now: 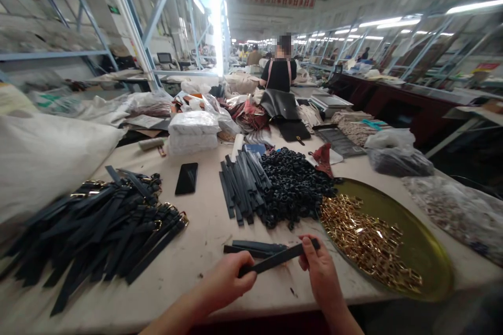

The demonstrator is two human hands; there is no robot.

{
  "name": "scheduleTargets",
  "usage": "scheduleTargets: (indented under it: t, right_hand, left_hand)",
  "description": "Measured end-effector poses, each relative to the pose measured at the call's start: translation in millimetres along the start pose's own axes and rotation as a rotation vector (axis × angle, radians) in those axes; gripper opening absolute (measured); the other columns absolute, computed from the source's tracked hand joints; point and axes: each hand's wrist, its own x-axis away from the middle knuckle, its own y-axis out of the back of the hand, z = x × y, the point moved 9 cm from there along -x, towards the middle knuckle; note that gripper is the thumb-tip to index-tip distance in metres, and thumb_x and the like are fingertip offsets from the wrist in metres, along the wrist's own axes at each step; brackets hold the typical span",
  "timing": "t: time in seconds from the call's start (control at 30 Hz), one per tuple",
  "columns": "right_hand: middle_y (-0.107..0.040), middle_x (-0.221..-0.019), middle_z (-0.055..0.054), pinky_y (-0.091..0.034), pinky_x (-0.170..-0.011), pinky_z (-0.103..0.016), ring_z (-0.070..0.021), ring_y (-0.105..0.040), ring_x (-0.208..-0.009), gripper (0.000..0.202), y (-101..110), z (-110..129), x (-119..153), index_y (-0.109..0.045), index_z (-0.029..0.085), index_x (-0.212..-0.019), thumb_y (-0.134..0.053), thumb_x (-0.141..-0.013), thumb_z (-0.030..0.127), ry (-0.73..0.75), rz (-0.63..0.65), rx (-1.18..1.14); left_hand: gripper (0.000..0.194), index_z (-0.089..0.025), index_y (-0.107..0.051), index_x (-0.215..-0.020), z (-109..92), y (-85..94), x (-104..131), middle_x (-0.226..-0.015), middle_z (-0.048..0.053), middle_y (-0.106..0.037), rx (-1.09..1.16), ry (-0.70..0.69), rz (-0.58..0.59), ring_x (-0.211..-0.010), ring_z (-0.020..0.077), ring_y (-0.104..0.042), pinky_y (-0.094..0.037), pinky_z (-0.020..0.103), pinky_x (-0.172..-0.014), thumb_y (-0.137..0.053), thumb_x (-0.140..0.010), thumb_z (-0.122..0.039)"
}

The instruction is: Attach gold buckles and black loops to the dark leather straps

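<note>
Between the two hands, just above the near edge of the counter (204, 230), a dark strap (277, 260) is held level and clear of the surface. Left hand (228, 280): fingers clenched around the strap's near end, thumb on top, which steadies it like a handle. Right hand (320, 272): fingers pinching the far end, tip of the strap just beyond the thumb, so that this end is exposed for handling. Directly beyond the fingers lie two or three loose straps (255, 247), flat and parallel, touching the counter. Beyond the right fingers and to their right, a shallow brass-coloured tray (428, 241) holds a heap of gold metal fittings (365, 235), placed within easy reach of that hand. Farther ahead sit a pile of black rings (294, 186) and a bundle of unworked strips (241, 186), side by side. Well left of the left fingers, a spread heap of straps with gold hardware (106, 225) occupies its own area, apart from the plain stock. A phone (186, 178) lies face down beyond it.
</note>
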Motion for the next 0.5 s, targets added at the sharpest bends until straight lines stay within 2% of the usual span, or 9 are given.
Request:
scheduleTargets:
  t: [0.1, 0.17, 0.23, 0.3, 0.37, 0.43, 0.5]
  right_hand:
    - [-0.031, -0.049, 0.010, -0.026, -0.037, -0.020, -0.0074, -0.032, -0.039, 0.030, -16, -3, 10, -0.045, 0.020, -0.074, -0.049, -0.076, 0.050, -0.110, 0.123, 0.018]
    - [-0.033, -0.048, 0.010, -0.026, -0.036, -0.020, -0.0084, -0.033, -0.037, 0.032, -32, -5, 14, -0.046, 0.020, -0.078, -0.045, -0.078, 0.052, -0.135, 0.268, 0.096]
    - [-0.040, -0.050, 0.007, -0.032, -0.039, -0.022, -0.0110, -0.040, -0.041, 0.033, -36, -1, 8, -0.048, 0.019, -0.088, -0.035, -0.083, 0.049, -0.049, 0.306, 0.283]
    - [-0.051, -0.062, 0.001, -0.040, -0.050, -0.025, -0.0145, -0.051, -0.055, 0.032, -28, 11, -10, -0.050, 0.018, -0.093, -0.029, -0.087, 0.041, 0.143, 0.203, 0.590]
    - [-0.056, -0.079, -0.005, -0.041, -0.062, -0.028, -0.0181, -0.054, -0.072, 0.025, -21, 19, -29, -0.054, 0.018, -0.090, -0.035, -0.085, 0.034, 0.291, 0.092, 0.857]
    - [-0.055, -0.083, -0.007, -0.038, -0.064, -0.030, -0.0202, -0.053, -0.074, 0.017, -18, 16, -45, -0.056, 0.018, -0.084, -0.044, -0.081, 0.029, 0.328, 0.059, 0.970]
    - [-0.054, -0.079, -0.007, -0.036, -0.061, -0.031, -0.0197, -0.052, -0.069, 0.011, -18, 10, -55, -0.057, 0.019, -0.078, -0.048, -0.078, 0.026, 0.329, 0.059, 1.005]
  left_hand:
    - [0.013, -0.016, -0.050, -0.080, 3, -46.3, 12, -0.060, -0.003, -0.057, 0.417, 0.170, 0.335, -0.049, 0.0091, -0.051, -0.037, 0.019, -0.047, -0.046, -0.068, -0.020]
    - [0.023, -0.017, -0.047, -0.091, -4, -64.3, 13, -0.062, -0.002, -0.059, 0.691, 0.224, 0.438, -0.047, 0.0083, -0.052, -0.038, 0.018, -0.046, -0.047, -0.068, -0.022]
    - [0.026, -0.016, -0.046, -0.093, -9, -68.8, 7, -0.061, -0.001, -0.060, 0.869, 0.251, 0.395, -0.045, 0.0074, -0.052, -0.036, 0.016, -0.043, -0.048, -0.069, -0.025]
    - [0.026, -0.016, -0.046, -0.091, -9, -68.4, 3, -0.062, 0.001, -0.061, 0.954, 0.278, 0.318, -0.044, 0.0071, -0.053, -0.035, 0.014, -0.040, -0.050, -0.068, -0.025]
    - [0.025, -0.015, -0.046, -0.090, -8, -66.5, 2, -0.063, 0.001, -0.062, 0.985, 0.302, 0.265, -0.044, 0.0073, -0.054, -0.035, 0.014, -0.039, -0.051, -0.067, -0.024]
    - [0.026, -0.015, -0.045, -0.092, -6, -63.3, 3, -0.063, 0.001, -0.062, 1.000, 0.319, 0.230, -0.045, 0.0073, -0.054, -0.036, 0.014, -0.039, -0.050, -0.067, -0.022]
    - [0.026, -0.015, -0.045, -0.092, -3, -60.1, 5, -0.063, 0.001, -0.063, 1.020, 0.324, 0.208, -0.046, 0.0073, -0.055, -0.036, 0.014, -0.040, -0.049, -0.068, -0.022]
